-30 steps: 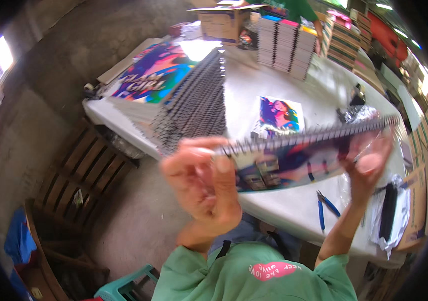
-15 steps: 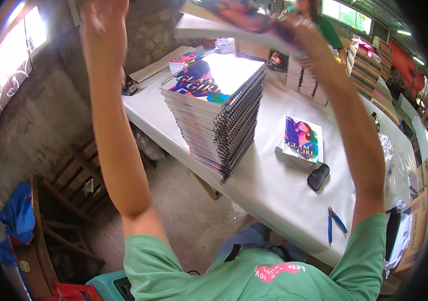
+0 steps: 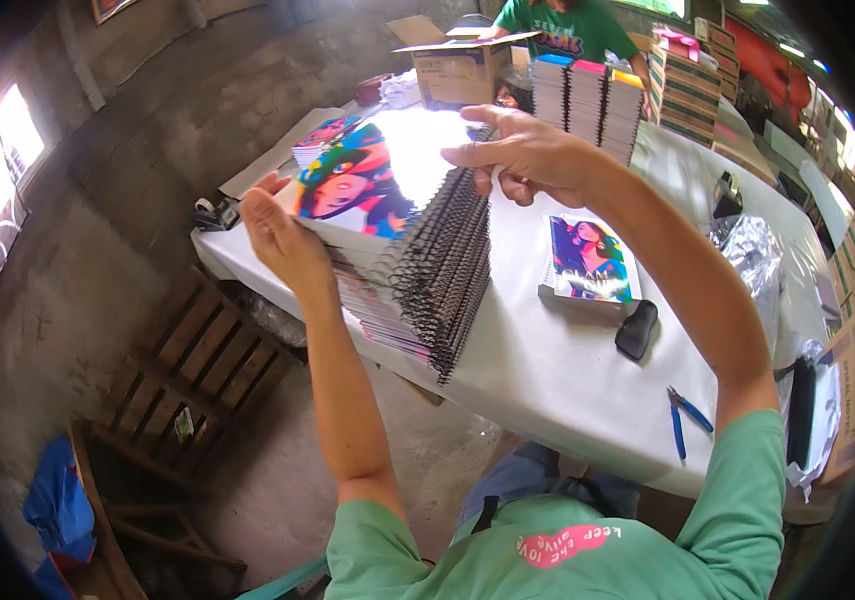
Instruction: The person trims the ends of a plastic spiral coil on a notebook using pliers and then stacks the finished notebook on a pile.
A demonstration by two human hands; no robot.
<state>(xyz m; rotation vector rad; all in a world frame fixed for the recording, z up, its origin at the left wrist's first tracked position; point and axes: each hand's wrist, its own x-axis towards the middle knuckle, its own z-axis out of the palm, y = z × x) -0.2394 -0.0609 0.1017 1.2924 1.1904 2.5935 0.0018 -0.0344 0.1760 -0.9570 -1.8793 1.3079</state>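
A tall stack of spiral notebooks with colourful illustrated covers stands on the white-covered table, its black coils facing right. My left hand is closed against the left edge of the upper notebooks, which jut out slightly; some of its fingers are hidden there. At the far right edge of the top cover, my right hand is open, with index finger and thumb stretched out and the other fingers partly bent. It grips nothing. To the right lies a smaller pile of notebooks with a similar cover.
A black case and blue-handled pliers lie on the near right of the table. An open carton, more notebook stacks and a co-worker in a green shirt are at the back. Crumpled plastic is at right.
Both hands have come down from high up. The notebooks that my right hand carried now lie on top of the tall stack. My view has shifted leftward and up.
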